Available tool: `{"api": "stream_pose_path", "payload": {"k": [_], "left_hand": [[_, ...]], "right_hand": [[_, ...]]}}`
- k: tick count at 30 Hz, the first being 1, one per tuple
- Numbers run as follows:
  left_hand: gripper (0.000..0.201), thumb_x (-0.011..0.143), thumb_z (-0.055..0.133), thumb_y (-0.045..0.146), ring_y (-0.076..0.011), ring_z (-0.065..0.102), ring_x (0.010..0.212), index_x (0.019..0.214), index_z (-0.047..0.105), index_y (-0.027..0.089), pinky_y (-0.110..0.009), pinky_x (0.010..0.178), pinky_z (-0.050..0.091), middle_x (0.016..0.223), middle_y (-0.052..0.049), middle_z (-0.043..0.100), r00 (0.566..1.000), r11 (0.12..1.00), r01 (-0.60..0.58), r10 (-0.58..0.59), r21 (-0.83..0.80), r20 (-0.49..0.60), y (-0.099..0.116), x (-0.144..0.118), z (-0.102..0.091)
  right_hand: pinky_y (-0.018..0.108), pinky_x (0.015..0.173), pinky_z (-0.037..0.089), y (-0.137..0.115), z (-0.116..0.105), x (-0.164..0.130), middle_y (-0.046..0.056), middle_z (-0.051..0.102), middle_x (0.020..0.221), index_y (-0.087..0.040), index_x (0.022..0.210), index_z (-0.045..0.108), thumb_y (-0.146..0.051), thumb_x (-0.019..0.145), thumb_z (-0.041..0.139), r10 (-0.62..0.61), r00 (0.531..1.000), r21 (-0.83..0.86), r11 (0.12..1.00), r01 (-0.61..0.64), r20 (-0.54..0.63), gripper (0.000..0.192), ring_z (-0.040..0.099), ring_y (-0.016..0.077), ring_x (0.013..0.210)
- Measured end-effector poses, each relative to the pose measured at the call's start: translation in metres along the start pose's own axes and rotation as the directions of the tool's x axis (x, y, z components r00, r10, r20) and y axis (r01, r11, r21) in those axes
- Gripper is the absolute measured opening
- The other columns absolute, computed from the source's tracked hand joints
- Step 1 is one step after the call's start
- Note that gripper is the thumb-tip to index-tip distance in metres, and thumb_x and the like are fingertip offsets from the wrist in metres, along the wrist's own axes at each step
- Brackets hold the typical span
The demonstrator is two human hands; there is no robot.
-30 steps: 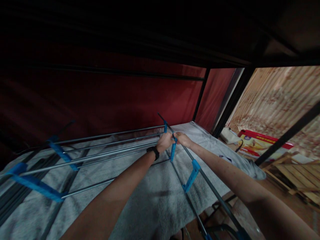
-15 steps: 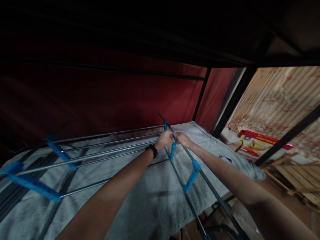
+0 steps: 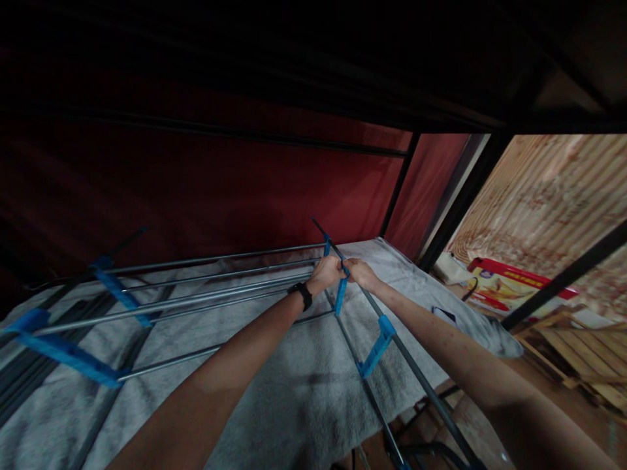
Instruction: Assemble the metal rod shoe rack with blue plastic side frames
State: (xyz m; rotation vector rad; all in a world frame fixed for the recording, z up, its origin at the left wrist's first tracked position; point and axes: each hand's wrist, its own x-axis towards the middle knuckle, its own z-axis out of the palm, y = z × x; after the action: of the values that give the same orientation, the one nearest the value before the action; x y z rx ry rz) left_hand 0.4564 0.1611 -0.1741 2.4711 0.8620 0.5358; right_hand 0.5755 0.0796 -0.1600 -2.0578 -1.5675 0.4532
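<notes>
A rack frame of grey metal tubes [image 3: 416,372] joined by blue plastic brackets [image 3: 377,349] lies across a grey blanket [image 3: 313,391]. My left hand [image 3: 327,273], with a black watch [image 3: 300,295] at the wrist, is closed at the top of a blue bracket [image 3: 341,295] near the far end. Right beside it, my right hand [image 3: 360,273] closes around the same joint, where the bracket meets the long tube. The fingertips of both hands nearly meet and hide part of the joint. Thinner rods [image 3: 196,303] run left to more blue brackets [image 3: 68,356].
Black metal posts [image 3: 465,196] and a dark panel frame the space overhead. Behind hangs a red curtain [image 3: 245,189]. A phone-like dark object [image 3: 443,316] rests on the blanket at right. Beyond stand a red and yellow box [image 3: 509,287] and wooden slats [image 3: 578,352].
Both hands stay at the same bracket joint, with hardly any shift in the fingers. The whole view has moved slightly.
</notes>
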Motion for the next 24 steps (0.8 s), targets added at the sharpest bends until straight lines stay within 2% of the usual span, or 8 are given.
{"api": "stream_pose_path", "payload": {"k": [9,14,17,21,24], "left_hand": [[0.020,0.071,0.071,0.032,-0.0172,0.059,0.070,0.077,0.069,0.013,-0.026,0.061,0.038,0.072,-0.005,0.065,0.998,0.997,0.048,-0.046,0.065,-0.030,0.001,0.003,0.007],[0.021,0.077,0.067,0.029,-0.0219,0.064,0.084,0.089,0.069,0.012,-0.028,0.069,0.045,0.089,-0.011,0.070,0.998,0.994,0.044,-0.039,0.097,-0.049,0.007,-0.003,0.005],[0.022,0.078,0.065,0.025,-0.0248,0.065,0.092,0.094,0.068,0.010,-0.030,0.077,0.047,0.097,-0.015,0.069,1.000,0.993,-0.005,0.007,0.114,-0.020,0.014,-0.010,-0.001],[0.032,0.071,0.073,0.022,-0.0281,0.061,0.105,0.100,0.068,0.010,-0.031,0.088,0.046,0.110,-0.017,0.066,0.998,0.988,-0.049,0.045,0.144,0.036,0.024,-0.029,-0.021],[0.036,0.080,0.067,0.032,-0.0278,0.058,0.111,0.110,0.066,0.013,-0.033,0.094,0.043,0.121,-0.015,0.062,0.997,0.976,-0.071,0.064,0.208,0.040,0.022,-0.048,-0.060]], "right_hand": [[0.023,0.075,0.050,-0.002,0.004,0.002,0.010,0.072,0.093,-0.017,0.098,0.067,-0.029,0.096,0.040,-0.025,1.000,-0.120,0.992,0.023,-0.013,0.030,0.068,0.0207,0.091],[0.025,0.079,0.049,-0.002,0.005,0.005,0.014,0.071,0.101,-0.014,0.086,0.066,-0.013,0.087,0.047,-0.009,1.000,-0.124,0.992,0.007,-0.010,0.019,0.067,0.0228,0.096],[0.024,0.080,0.048,-0.001,0.003,0.005,0.013,0.070,0.097,-0.013,0.080,0.063,-0.008,0.082,0.050,-0.008,1.000,-0.077,0.997,0.007,-0.005,0.014,0.066,0.0211,0.094],[0.022,0.073,0.049,0.001,0.000,0.002,0.005,0.068,0.079,-0.015,0.075,0.059,-0.018,0.086,0.047,-0.006,1.000,0.070,0.998,0.006,0.003,0.016,0.064,0.0165,0.079],[0.024,0.068,0.050,0.001,0.003,-0.001,0.003,0.064,0.071,-0.016,0.076,0.058,-0.029,0.091,0.038,-0.016,1.000,0.215,0.977,0.013,0.009,0.028,0.062,0.0157,0.069]]}}
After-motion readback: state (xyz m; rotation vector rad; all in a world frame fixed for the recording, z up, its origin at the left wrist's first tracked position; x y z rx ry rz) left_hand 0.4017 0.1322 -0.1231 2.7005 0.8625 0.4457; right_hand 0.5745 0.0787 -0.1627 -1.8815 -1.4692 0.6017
